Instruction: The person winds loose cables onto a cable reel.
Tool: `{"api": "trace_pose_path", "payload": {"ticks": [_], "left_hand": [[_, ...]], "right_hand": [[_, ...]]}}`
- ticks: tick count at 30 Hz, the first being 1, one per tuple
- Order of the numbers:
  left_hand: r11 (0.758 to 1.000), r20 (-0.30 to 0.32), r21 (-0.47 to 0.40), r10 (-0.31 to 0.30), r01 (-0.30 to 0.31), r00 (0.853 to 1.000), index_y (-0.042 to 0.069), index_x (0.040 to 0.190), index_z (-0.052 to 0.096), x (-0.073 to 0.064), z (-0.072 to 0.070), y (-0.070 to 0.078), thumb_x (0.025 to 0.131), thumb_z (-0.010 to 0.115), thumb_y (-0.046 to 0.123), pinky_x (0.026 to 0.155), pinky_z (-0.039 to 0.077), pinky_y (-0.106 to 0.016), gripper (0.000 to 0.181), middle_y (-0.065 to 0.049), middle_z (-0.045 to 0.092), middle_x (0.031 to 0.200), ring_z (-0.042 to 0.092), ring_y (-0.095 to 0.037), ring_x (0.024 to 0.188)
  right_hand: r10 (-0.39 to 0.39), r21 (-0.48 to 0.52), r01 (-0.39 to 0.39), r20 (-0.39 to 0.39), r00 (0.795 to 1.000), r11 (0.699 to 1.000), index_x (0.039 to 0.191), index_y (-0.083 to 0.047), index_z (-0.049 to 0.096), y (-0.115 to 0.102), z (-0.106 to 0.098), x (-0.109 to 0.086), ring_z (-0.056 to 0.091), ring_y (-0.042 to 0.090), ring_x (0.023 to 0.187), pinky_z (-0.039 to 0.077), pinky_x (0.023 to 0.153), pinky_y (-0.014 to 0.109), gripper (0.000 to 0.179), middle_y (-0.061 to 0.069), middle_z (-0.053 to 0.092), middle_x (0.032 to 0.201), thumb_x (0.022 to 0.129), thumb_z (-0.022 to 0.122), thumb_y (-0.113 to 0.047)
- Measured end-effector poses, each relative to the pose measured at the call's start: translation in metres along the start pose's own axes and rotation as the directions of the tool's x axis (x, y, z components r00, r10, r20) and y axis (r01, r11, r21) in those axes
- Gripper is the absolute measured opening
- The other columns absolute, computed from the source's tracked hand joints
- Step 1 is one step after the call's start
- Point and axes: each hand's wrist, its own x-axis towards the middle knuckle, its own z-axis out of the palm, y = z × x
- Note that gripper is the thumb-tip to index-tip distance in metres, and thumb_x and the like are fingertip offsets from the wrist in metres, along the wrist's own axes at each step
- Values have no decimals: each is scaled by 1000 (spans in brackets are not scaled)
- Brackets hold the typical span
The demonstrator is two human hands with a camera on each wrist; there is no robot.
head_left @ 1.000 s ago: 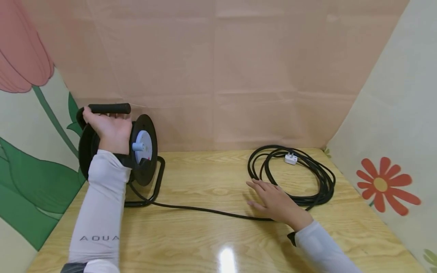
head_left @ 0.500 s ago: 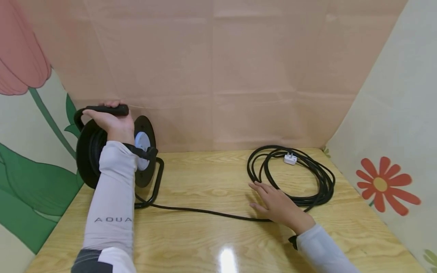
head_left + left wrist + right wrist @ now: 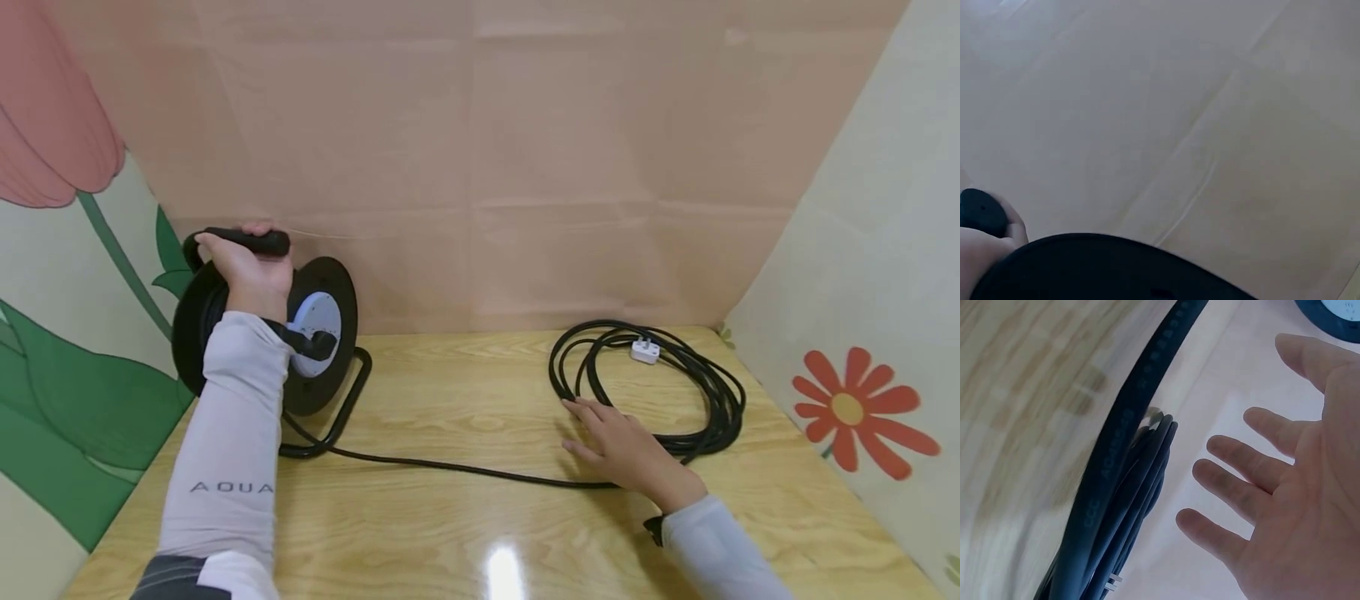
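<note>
On the left of the wooden table [image 3: 450, 392], the left hand [image 3: 251, 275] grips the black handle [image 3: 262, 242] of an upright cable reel [image 3: 318, 317] with black discs and a pale blue hub plate, while a black cord [image 3: 450, 468] runs right from it, passing under the right hand [image 3: 630, 454], whose fingers are spread apart beside a loosely looped black coil [image 3: 723, 400] bearing a white plug [image 3: 645, 351].

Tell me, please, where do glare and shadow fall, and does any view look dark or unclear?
Head view: white glare on the table, soft shadow beside the right hand; left wrist view: dim, the reel nearly black; right wrist view: slightly hazy, print on the cable only partly legible.
</note>
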Motion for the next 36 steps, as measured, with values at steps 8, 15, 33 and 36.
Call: {"api": "trace_pose_path", "payload": {"ticks": [8,15,33,36], "left_hand": [[992,-22,60,-114,115,993,8,85,39,0,2,9,90,36,64,42,42,-39,56,-10,41,62,41,-23,46],[977,-65,149,-144,152,987,7,86,41,2,3,14,91,35,63,45,44,-40,57,-9,44,62,44,-22,48],[837,-84,428,-338,340,937,4,83,44,10,5,20,93,56,30,47,52,-40,30,-9,50,62,53,-20,51],[814,-91,450,-368,368,925,5,85,43,11,6,20,93,56,27,45,51,-39,27,-9,50,61,52,-19,51]], "right_hand": [[-13,2,13,-2,1000,1000,143,-17,35,-1,1,0,39,34,124,38,91,68,62,16,44,139,91,55,-45],[-10,8,10,5,1000,1000,143,-18,35,-2,1,1,39,34,124,38,90,68,62,16,43,140,92,53,-47],[9,5,-9,6,1000,1000,143,-16,35,1,2,-5,42,38,121,38,88,70,63,17,43,140,91,53,-48],[10,4,-10,-4,1000,1000,143,-16,36,1,2,-5,42,38,121,38,88,70,63,17,44,139,91,54,-47]]}}
